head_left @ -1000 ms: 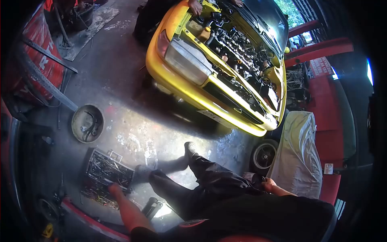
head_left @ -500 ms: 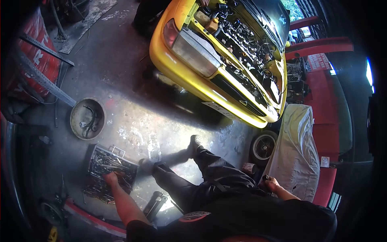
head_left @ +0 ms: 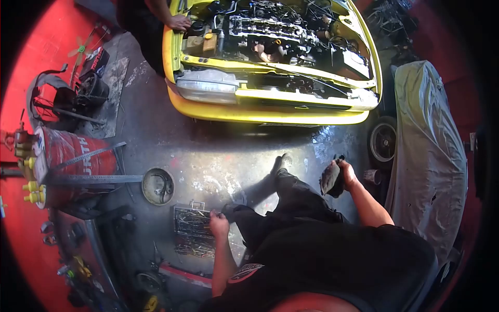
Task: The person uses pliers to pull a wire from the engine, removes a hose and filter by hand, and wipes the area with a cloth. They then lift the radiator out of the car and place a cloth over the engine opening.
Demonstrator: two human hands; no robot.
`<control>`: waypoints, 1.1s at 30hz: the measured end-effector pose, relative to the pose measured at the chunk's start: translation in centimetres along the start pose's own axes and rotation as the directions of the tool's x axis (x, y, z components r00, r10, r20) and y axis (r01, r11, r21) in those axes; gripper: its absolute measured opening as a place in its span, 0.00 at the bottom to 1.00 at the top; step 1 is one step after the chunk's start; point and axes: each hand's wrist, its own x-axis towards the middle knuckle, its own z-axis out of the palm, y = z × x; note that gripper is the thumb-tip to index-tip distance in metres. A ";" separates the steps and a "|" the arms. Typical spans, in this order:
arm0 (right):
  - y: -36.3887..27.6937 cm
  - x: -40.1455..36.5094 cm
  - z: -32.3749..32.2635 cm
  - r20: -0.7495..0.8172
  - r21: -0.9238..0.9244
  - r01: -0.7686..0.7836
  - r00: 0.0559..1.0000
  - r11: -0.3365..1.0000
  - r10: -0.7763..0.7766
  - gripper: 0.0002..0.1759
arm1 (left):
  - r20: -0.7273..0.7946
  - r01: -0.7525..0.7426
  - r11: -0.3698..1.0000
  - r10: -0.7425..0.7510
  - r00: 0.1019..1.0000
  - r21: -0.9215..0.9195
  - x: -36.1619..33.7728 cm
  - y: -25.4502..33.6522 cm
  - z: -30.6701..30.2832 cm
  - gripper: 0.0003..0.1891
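My left hand (head_left: 219,223) is closed beside the right edge of an open metal toolbox (head_left: 194,221) full of tools; a small dark thing shows at its fingertips, too small to name. On the other side, my right hand (head_left: 347,173) grips a dark grey cloth (head_left: 331,179), which hangs in front of my right leg. Ahead stands a yellow car (head_left: 270,113) with its engine bay exposed and the engine (head_left: 267,31) in view.
Another person's hand (head_left: 179,22) rests on the car's left edge. A round basin (head_left: 157,186) sits on the floor beside a red drum (head_left: 78,161). At the right are a wheel (head_left: 383,141) and a grey cover (head_left: 431,151) over something large.
The view has swung round toward the car and drum. My left hand has come away from inside the toolbox to its edge. My right hand has moved forward, bringing the cloth into view.
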 end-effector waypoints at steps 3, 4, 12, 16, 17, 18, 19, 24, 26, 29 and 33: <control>-1.9 4.8 5.0 0.286 0.193 -0.023 0.957 0.981 -0.034 0.19 | 0.073 -0.270 0.939 0.260 0.963 0.212 -2.7 18.4 -0.1 0.29; -3.8 4.1 7.7 0.468 0.106 -0.173 0.878 0.979 0.105 0.24 | 0.126 -0.449 0.864 0.431 0.893 0.226 -2.9 22.9 1.1 0.31; -10.8 7.0 13.9 0.392 0.163 -0.118 0.919 0.980 0.045 0.13 | 0.661 -0.831 0.338 0.504 0.556 0.441 -4.9 47.4 12.9 0.28; -16.4 10.4 9.1 0.271 0.233 0.051 0.956 0.971 -0.115 0.13 | 0.607 -0.883 0.446 0.664 0.436 0.145 -5.7 52.9 15.1 0.23; -17.8 12.0 7.9 0.136 0.271 0.093 0.982 0.958 -0.134 0.13 | 0.572 -0.876 0.478 0.703 0.423 0.060 -6.0 54.1 15.7 0.22; -18.5 15.4 6.3 -0.022 0.335 0.268 0.961 0.903 -0.277 0.12 | 0.553 -0.834 0.551 0.701 0.450 -0.020 -6.1 55.0 16.3 0.23; -20.6 17.3 4.2 -0.136 0.336 0.338 0.941 0.879 -0.310 0.13 | 0.536 -0.782 0.615 0.695 0.479 -0.100 -6.1 55.6 16.8 0.23; -30.8 27.6 -5.2 -0.463 0.363 0.479 0.837 0.799 -0.291 0.15 | 0.361 -0.623 0.769 0.545 0.757 0.143 0.5 56.0 17.8 0.24; -33.9 31.4 -6.4 -0.569 0.271 0.466 0.783 0.842 -0.250 0.27 | 0.263 -0.549 0.815 0.497 0.827 0.183 5.6 56.2 17.9 0.25; -36.9 35.2 -5.0 -0.713 0.030 0.240 0.685 0.970 -0.147 0.42 | 0.073 -0.503 0.849 0.498 0.864 0.162 14.1 58.5 18.7 0.25; -40.3 38.0 2.0 -0.842 0.057 -0.287 0.501 0.956 0.200 0.48 | -0.129 -0.417 0.851 0.475 0.870 0.321 23.1 63.7 20.7 0.24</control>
